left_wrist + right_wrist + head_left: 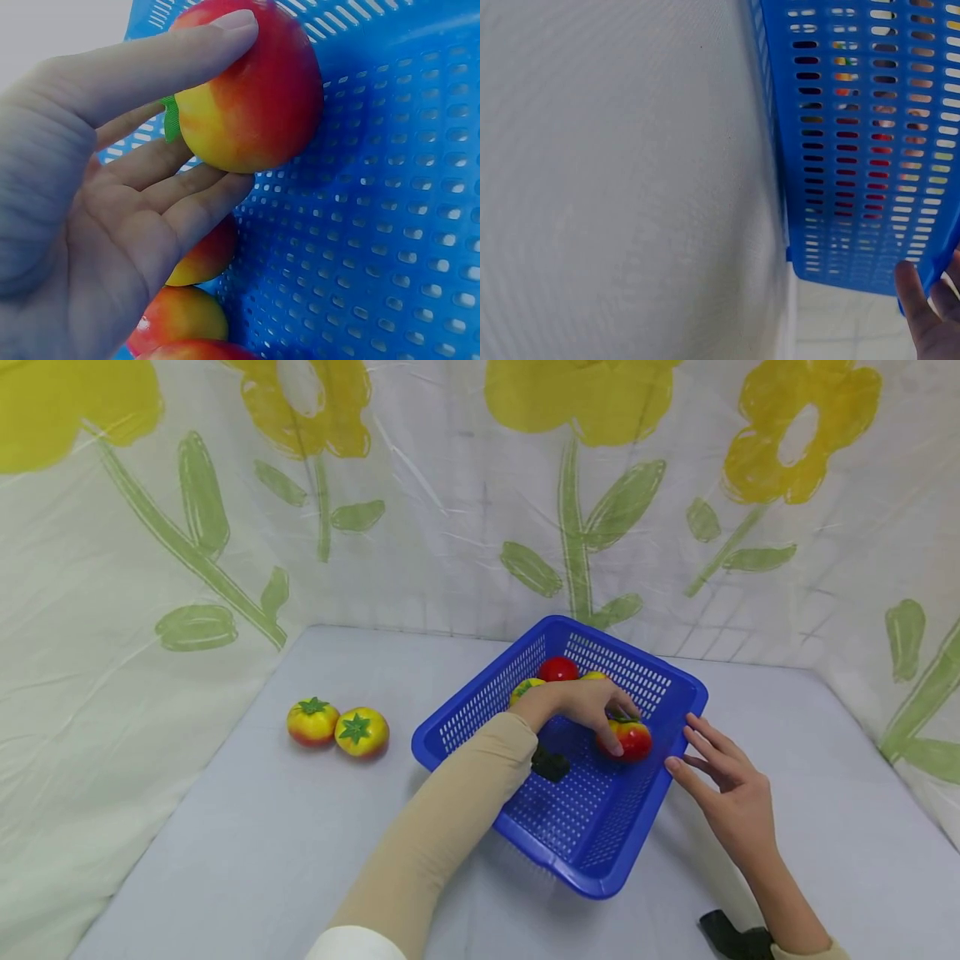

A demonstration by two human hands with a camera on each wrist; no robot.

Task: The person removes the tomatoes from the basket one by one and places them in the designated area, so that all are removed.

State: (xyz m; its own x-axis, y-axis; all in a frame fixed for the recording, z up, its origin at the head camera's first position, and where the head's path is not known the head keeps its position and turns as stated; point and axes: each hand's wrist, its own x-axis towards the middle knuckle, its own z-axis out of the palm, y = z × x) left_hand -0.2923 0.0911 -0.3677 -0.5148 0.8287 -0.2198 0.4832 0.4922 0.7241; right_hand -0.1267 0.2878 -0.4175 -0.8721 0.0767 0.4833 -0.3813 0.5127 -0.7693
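Observation:
My left hand [588,700] reaches into the blue plastic basket [510,827], its thumb and fingers around a red-and-yellow toy tomato [632,743]. In the left wrist view the thumb lies across the red side of this tomato [277,97], with its green leaf facing the palm. More tomatoes sit in the basket behind the hand: a red one [558,669], and a yellow one [525,690] partly hidden by the wrist. My right hand [731,789] rests its spread fingertips at the basket's right rim; the right wrist view shows its thumb [909,281] against the perforated wall.
Two yellow-and-red tomatoes, one [312,722] touching the other [362,732], lie on the white table [247,852] left of the basket. A curtain [450,527] with printed yellow flowers hangs behind. Black straps [738,937] show at the wrists.

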